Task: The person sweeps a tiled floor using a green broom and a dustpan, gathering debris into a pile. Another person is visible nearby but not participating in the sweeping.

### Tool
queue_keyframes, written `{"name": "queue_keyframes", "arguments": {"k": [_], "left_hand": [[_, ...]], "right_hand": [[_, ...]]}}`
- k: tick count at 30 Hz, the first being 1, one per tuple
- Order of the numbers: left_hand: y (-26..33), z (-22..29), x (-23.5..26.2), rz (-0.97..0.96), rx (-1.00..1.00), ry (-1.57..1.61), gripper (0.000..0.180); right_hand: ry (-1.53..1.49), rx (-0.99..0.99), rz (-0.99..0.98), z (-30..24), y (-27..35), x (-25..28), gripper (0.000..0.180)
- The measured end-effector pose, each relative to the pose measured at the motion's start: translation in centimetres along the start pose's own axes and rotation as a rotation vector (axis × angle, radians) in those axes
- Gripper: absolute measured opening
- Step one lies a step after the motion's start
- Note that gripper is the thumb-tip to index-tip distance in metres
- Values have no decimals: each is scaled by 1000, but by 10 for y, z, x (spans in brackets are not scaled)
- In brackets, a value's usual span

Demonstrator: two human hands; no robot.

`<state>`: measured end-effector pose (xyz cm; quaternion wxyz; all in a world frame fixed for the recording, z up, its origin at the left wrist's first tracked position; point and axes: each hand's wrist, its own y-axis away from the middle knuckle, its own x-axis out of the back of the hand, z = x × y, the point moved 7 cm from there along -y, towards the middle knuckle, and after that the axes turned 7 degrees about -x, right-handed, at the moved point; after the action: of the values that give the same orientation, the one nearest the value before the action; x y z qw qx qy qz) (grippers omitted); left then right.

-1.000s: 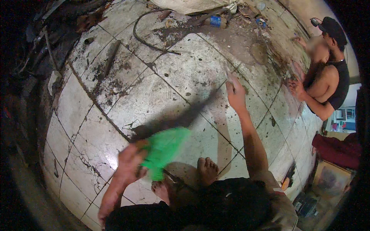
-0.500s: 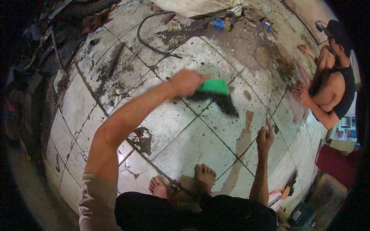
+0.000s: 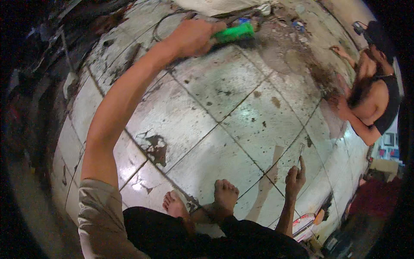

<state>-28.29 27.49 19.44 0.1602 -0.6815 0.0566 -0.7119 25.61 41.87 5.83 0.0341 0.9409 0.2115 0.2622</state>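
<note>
My left hand (image 3: 196,38), at the end of an outstretched arm, is closed around a hand brush with a green back (image 3: 235,33) and dark bristles. The brush is low over the tiled floor (image 3: 241,82), at the near edge of a heap of dirt (image 3: 284,47). My right hand (image 3: 294,178) hangs at the right of my bare feet, its fingers curled but for one pointing forward. A thin pale sliver shows at that fingertip, too small to name.
A person (image 3: 375,90) in a dark top squats at the right, beside brown bristles (image 3: 321,71) near the dirt. A pale sack (image 3: 215,6) lies at the far edge, and a thin black hose (image 3: 157,28) curves behind my left hand. Dark clutter (image 3: 34,99) fills the left side.
My left hand has moved forward and slightly left with the brush, away from my feet to the dirt heap. My right hand has dropped a little nearer my body.
</note>
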Motion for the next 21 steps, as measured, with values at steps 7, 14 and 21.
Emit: {"name": "queue_keyframes", "arguments": {"k": [7,14,21], "left_hand": [[179,62,-64,-525,-58,497,54],[200,-26,-47,85,224,-61,33],[258,80,52,42,239,293,23]], "right_hand": [[71,50,-205,14,27,-43,51],[86,158,-316,8,26,-97,48],[108,106,-442,-22,40,-130,53]]}}
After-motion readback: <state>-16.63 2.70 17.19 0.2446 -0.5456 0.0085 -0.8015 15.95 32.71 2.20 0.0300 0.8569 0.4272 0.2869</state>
